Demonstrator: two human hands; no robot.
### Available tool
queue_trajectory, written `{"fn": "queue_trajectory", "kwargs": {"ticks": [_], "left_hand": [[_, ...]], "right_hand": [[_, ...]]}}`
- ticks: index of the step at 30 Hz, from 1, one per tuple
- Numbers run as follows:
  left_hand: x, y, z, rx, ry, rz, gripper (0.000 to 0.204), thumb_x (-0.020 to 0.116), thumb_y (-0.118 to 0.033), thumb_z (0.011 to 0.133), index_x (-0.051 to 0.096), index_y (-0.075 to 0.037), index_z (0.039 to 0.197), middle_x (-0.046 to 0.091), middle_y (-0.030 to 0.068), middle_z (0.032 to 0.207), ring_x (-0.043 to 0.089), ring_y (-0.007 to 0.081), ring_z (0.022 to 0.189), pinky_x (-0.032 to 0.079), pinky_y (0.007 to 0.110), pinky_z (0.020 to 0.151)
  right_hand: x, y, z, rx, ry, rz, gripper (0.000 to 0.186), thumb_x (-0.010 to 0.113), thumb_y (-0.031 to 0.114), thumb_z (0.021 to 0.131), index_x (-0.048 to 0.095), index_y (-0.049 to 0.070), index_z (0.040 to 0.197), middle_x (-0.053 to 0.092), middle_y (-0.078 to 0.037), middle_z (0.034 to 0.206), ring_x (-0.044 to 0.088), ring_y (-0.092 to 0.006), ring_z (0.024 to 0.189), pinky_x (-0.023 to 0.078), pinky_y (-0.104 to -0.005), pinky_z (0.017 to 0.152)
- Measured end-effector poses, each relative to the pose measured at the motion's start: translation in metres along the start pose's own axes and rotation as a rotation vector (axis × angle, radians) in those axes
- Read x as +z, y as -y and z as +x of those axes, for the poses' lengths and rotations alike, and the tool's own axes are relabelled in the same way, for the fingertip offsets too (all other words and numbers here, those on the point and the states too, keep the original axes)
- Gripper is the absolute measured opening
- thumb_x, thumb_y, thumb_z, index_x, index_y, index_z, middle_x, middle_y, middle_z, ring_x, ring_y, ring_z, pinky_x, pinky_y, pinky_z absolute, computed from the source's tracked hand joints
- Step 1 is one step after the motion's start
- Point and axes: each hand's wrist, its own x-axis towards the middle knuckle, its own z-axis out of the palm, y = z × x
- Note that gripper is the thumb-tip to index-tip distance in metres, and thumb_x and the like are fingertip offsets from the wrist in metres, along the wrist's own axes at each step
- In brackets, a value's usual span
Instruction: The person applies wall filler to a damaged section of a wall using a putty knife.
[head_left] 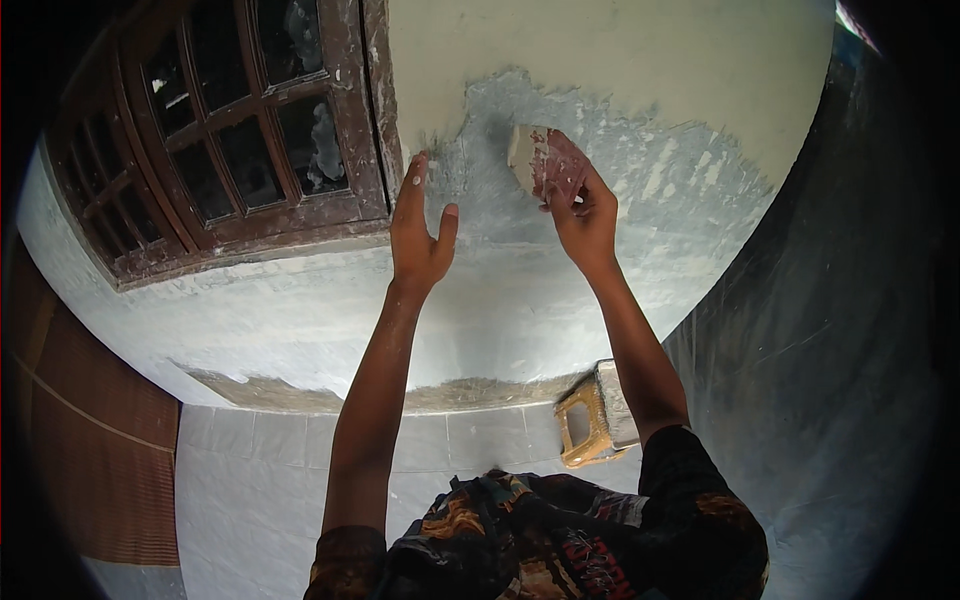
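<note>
My right hand (pixel 588 222) grips a flat, reddish putty scraper (pixel 556 165), its pale left edge smeared with cream filler. The scraper is at a rough grey patch (pixel 490 210) of the wall; whether it touches the surface I cannot tell. To the left, my left hand (pixel 420 235) is raised with fingers stretched out and thumb apart, holding nothing. Its fingertips, one with a white smear, are close to the right side of the brown window frame (pixel 376 140). Cream coating (pixel 620 50) covers the wall above the grey patch.
A yellow stool (pixel 585 425) with a greyish top stands at the wall's foot, on the grey tiled floor (pixel 250 500). Brown ribbed panels (pixel 110 440) are at the left, below the paned window (pixel 240 120). A dark grey surface (pixel 800 400) fills the right side.
</note>
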Motion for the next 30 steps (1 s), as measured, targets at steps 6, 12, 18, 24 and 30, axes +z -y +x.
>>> {"fn": "queue_trajectory", "kwargs": {"ticks": [6, 12, 18, 24, 30], "left_hand": [[-0.016, 0.028, 0.02, 0.048, -0.014, 0.021, 0.062, 0.056, -0.011, 0.095, 0.033, 0.009, 0.149, 0.04, 0.0313, 0.151, 0.038, 0.0441, 0.142, 0.031, 0.048, 0.117], [-0.026, 0.052, 0.052, 0.119, -0.004, 0.082, 0.067, 0.055, -0.005, 0.09, 0.032, 0.008, 0.15, 0.039, 0.031, 0.151, 0.037, 0.0451, 0.142, 0.03, 0.049, 0.118], [-0.036, 0.077, 0.082, 0.201, -0.007, 0.104, 0.071, 0.053, 0.0, 0.083, 0.034, 0.005, 0.151, 0.037, 0.0271, 0.154, 0.034, 0.0425, 0.145, 0.026, 0.051, 0.12], [-0.037, 0.101, 0.106, 0.304, -0.005, 0.134, 0.063, 0.048, -0.008, 0.091, 0.034, 0.003, 0.151, 0.037, 0.0223, 0.156, 0.031, 0.0387, 0.147, 0.022, 0.052, 0.121], [-0.036, 0.122, 0.137, 0.399, -0.054, 0.254, 0.06, 0.049, -0.002, 0.089, 0.041, 0.004, 0.148, 0.039, 0.0209, 0.155, 0.032, 0.0361, 0.147, 0.024, 0.054, 0.12]], "right_hand": [[0.028, -0.022, 0.033, -0.447, -0.033, -0.46, 0.041, 0.067, -0.008, 0.083, 0.068, 0.003, 0.122, 0.048, -0.004, 0.075, 0.047, -0.0133, 0.068, 0.049, -0.0285, 0.06], [0.044, -0.038, 0.057, -0.678, -0.036, -0.806, 0.058, 0.073, -0.004, 0.066, 0.069, 0.009, 0.122, 0.05, -0.001, 0.078, 0.052, -0.0213, 0.076, 0.049, -0.0351, 0.06], [0.049, -0.064, 0.072, -0.78, -0.01, -0.938, 0.057, 0.071, -0.003, 0.067, 0.069, 0.011, 0.122, 0.052, 0.0, 0.079, 0.053, -0.0204, 0.077, 0.048, -0.035, 0.061], [0.059, -0.077, 0.074, -0.807, -0.034, -1.032, 0.053, 0.069, -0.003, 0.069, 0.07, 0.009, 0.121, 0.055, -0.001, 0.081, 0.056, -0.0205, 0.079, 0.047, -0.036, 0.065], [0.062, -0.093, 0.036, -0.748, 0.038, -1.05, 0.06, 0.069, -0.006, 0.067, 0.069, 0.007, 0.125, 0.046, -0.003, 0.072, 0.054, -0.0198, 0.07, 0.044, -0.0349, 0.064]]}}
